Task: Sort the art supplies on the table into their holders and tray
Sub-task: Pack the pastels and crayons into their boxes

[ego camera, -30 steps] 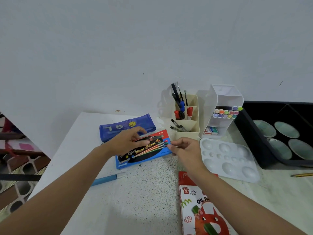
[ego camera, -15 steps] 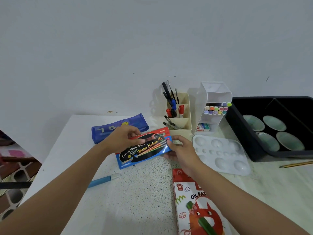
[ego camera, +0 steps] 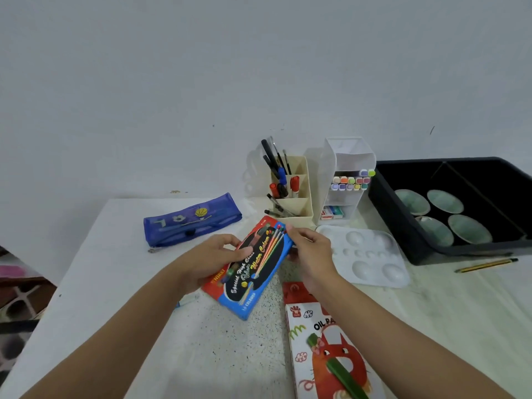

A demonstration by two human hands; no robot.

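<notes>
A flat water colour box (ego camera: pixel 253 269), red, blue and black, is lifted off the table and tilted, its far end pointing at the holders. My left hand (ego camera: pixel 210 259) grips its left long edge, thumb on top. My right hand (ego camera: pixel 312 250) pinches its far right corner. Behind stand a cream pen holder (ego camera: pixel 299 205) with pens and brushes and a white marker holder (ego camera: pixel 349 180) with pastel markers. A black tray (ego camera: pixel 403 223) with several pale dishes sits at the right.
A blue mesh pencil case (ego camera: pixel 191 221) lies at the back left. A white paint palette (ego camera: pixel 370 254) lies right of my hands. An oil pastel box (ego camera: pixel 328 349) lies near the front. A yellow pencil (ego camera: pixel 486 265) lies before the tray; a light blue pen (ego camera: pixel 185 300) peeks under my left wrist.
Both hands took hold of the water colour box, lifted it off the table and turned it from lying nearly crosswise to pointing away, toward the holders.
</notes>
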